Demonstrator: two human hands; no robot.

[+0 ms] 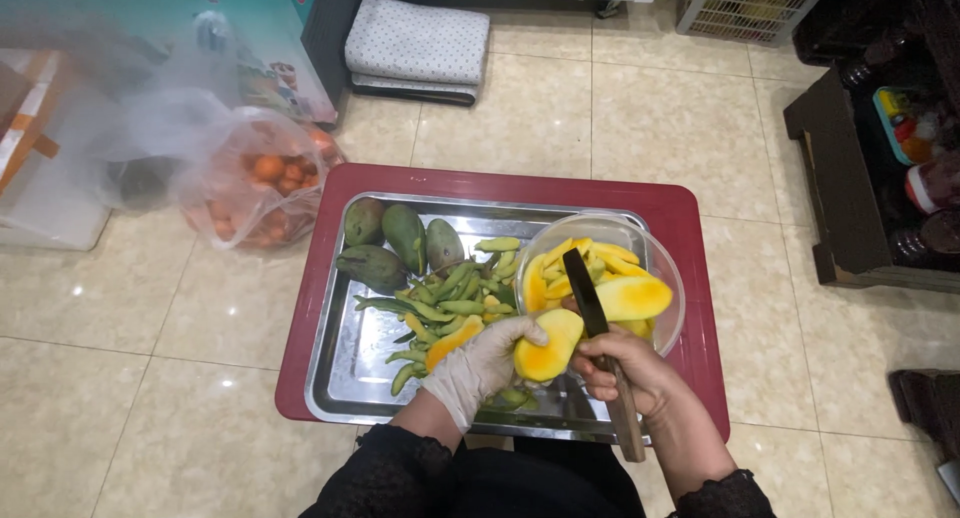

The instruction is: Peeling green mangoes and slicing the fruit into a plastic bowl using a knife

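Head view: glass bowl (pixel 665 268) holds mango slices (pixel 632 298); steel tray (pixel 345 378) holds peels (pixel 445 308).

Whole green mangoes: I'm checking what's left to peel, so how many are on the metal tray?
4, clustered at the tray's far-left corner: three side by side, one in front. Peelings may hide more.

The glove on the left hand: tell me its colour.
White; the glove shows best in the head view, holding a peeled mango.

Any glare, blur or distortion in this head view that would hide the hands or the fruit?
Head view: upper left corner smeared and hazy around the plastic bag; small light glints on the floor tiles and steel tray; mild wide-angle bending at the edges; both hands, knife and peeled mango sharp and evenly lit.
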